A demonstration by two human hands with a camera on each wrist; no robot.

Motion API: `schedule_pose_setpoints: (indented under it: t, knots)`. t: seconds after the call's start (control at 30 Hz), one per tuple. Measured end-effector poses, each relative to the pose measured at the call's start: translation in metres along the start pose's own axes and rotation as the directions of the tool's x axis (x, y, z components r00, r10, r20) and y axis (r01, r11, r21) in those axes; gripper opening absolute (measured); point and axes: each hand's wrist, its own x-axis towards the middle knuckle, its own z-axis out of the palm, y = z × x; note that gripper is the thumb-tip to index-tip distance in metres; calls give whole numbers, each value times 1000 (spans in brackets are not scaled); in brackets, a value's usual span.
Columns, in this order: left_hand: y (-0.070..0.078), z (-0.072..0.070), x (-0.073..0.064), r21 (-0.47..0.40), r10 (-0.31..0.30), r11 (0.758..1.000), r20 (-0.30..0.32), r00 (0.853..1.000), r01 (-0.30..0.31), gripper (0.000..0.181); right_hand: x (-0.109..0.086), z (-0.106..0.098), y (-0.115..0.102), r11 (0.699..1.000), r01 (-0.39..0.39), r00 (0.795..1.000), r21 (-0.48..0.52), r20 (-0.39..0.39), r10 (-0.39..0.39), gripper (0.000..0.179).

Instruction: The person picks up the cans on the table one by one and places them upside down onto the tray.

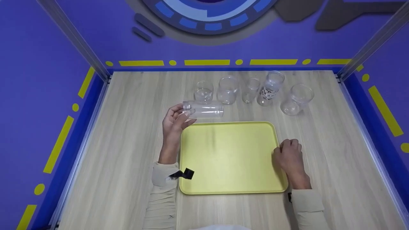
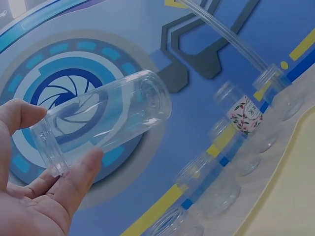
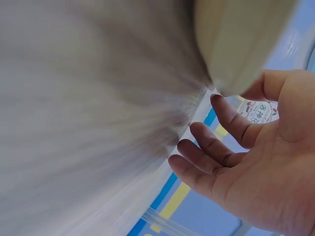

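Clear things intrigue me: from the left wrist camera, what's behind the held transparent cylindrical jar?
Through the transparent cylindrical jar shows the blue printed wall with its round emblem. Whatever the left hand covers is hidden.

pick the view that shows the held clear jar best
Left wrist: the clear jar looks largest there, tilted, its base unobstructed. Head shows it smaller, lying sideways; right wrist doesn't clearly show it.

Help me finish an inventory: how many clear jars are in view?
6. The held jar is in the left hand; beyond the yellow tray, left to right, stand the first jar, second jar, middle jar, printed jar and far-right jar. None seems hidden.
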Motion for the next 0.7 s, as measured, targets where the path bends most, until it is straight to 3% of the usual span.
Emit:
schedule_pose_setpoints:
  t: [0.33, 0.5, 0.7]
  knots:
    - [-11, 6, -6, -7, 17, 1000, 32, 999, -17, 48, 1, -3, -3, 998, -25, 1000, 59, -7, 25, 23]
    - [-14, 7, -9, 7, 21, 1000, 45, 999, -22, 51, 1, -5, -10, 993, -42, 999, 111, -14, 44, 35]
    - [-17, 11, -11, -16, 13, 1000, 50, 999, -12, 51, 5, -9, -18, 963, -48, 999, 264, -2, 50, 50]
